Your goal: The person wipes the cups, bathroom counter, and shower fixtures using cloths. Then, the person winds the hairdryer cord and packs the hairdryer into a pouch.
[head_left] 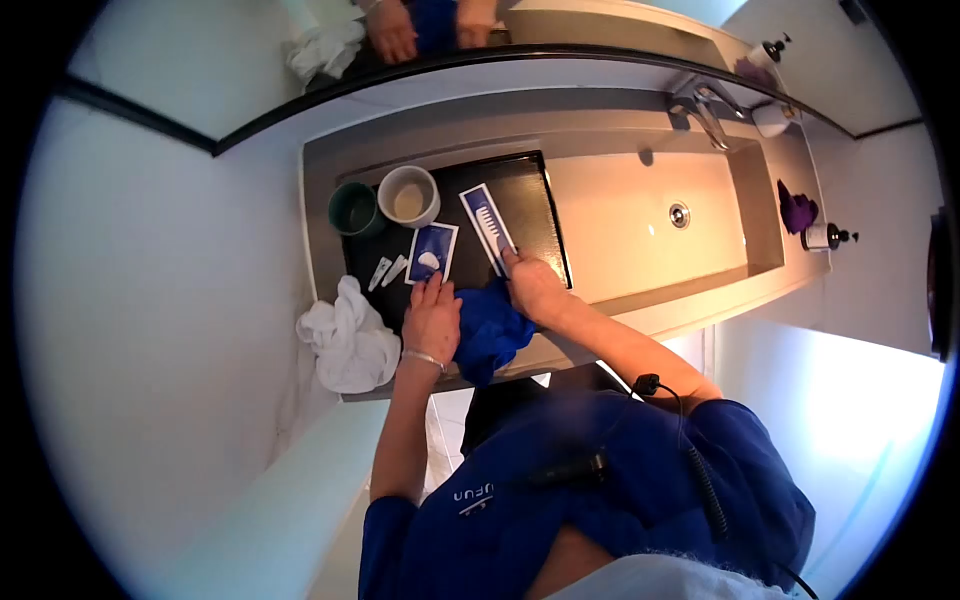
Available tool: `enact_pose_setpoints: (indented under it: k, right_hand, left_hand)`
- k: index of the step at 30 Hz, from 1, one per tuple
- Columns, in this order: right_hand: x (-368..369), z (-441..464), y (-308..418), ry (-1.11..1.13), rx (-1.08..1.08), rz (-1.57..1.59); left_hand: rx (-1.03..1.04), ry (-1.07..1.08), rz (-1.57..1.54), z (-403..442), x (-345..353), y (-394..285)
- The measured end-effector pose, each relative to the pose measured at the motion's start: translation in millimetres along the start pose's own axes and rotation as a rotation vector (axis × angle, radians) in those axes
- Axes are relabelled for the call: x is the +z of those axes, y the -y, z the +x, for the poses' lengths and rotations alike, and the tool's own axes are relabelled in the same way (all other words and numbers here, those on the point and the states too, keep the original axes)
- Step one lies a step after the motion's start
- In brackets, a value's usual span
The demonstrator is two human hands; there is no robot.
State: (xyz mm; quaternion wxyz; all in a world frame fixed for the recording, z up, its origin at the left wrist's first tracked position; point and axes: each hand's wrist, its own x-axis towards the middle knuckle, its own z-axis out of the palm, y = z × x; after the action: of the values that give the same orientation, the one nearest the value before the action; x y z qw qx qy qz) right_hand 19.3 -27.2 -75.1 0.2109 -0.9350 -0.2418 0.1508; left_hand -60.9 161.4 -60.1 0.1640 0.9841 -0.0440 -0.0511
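Note:
My right hand (538,290) is closed at the near end of a blue-and-white comb packet (486,220), its thumb on the wrapper. My left hand (431,318) wears a bracelet and has its fingers stretched out. Its fingertips touch the lower edge of a small blue packet (435,245) with a white shape on it. Between the hands a crumpled blue cloth (490,325) hangs over the near edge of the black tray (545,200). The right hand's lower fingers are partly hidden near the cloth.
A green cup (355,209) and a white cup (409,196) stand at the tray's far left. Two small white sachets (387,272) lie below them. A bunched white towel (350,340) is at left. The sink (640,220), faucet (708,110), purple cloth (796,208) and pump bottle (822,237) are to the right.

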Motion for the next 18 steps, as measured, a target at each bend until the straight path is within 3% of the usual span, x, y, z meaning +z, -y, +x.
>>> enact_pose_setpoints:
  k: [2,7,12,15,18]
  right_hand:
    - [-3.5,5.0,12.4,0.060,0.005,-0.021]
    - [-10.5,11.8,27.7,0.060,-0.037,-0.066]
    - [-25.5,6.6,3.5,0.192,-0.026,-0.104]
    - [-33.8,-5.0,-17.0,0.279,-0.123,-0.152]
    - [-56.7,-31.0,-59.9,0.041,-0.297,0.242]
  left_hand:
    - [-0.142,0.027,-0.067,-4.1,-1.0,-4.3]
    - [-0.069,-0.041,0.063,-7.8,8.7,1.6]
    - [-0.180,0.060,0.035,-0.4,-0.5,-10.0]
    - [-0.212,0.093,0.084,3.4,-1.9,-12.2]
    - [-0.247,-0.062,0.065,3.4,-25.5,-46.0]
